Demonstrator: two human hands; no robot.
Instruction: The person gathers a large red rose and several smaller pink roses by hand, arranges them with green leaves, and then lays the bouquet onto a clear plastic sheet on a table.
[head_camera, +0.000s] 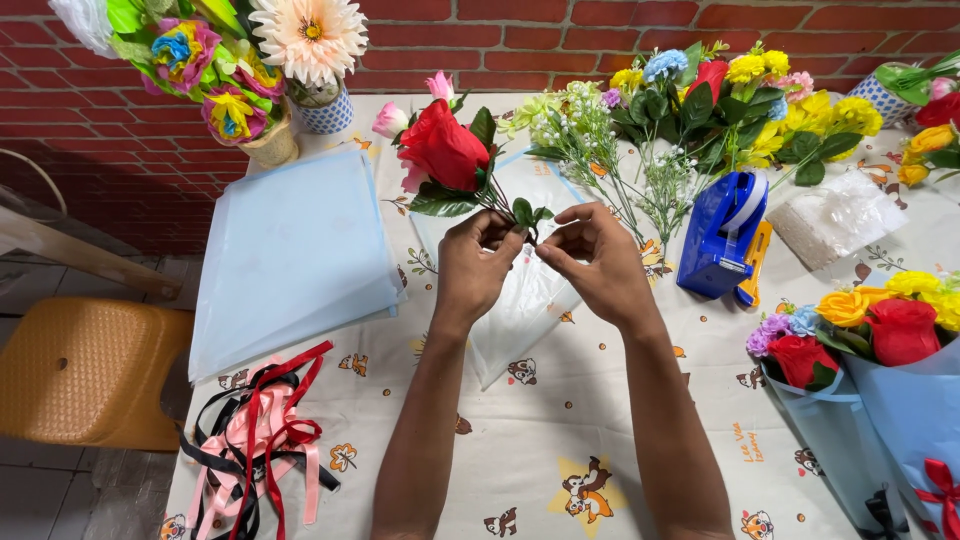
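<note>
My left hand grips the stems of a small bunch of artificial flowers, a red rose with green leaves and pink tulip buds behind it. The bunch tilts up and to the left above the table. My right hand pinches at the stems just right of the left hand, thumb and forefinger together near a small green leaf. Under both hands lies a clear plastic wrapping sheet.
A stack of pale blue wrapping sheets lies left. Red, pink and black ribbons sit at lower left. A blue tape dispenser, loose flowers, finished bouquets, paper flower pots and an orange stool surround the patterned tablecloth.
</note>
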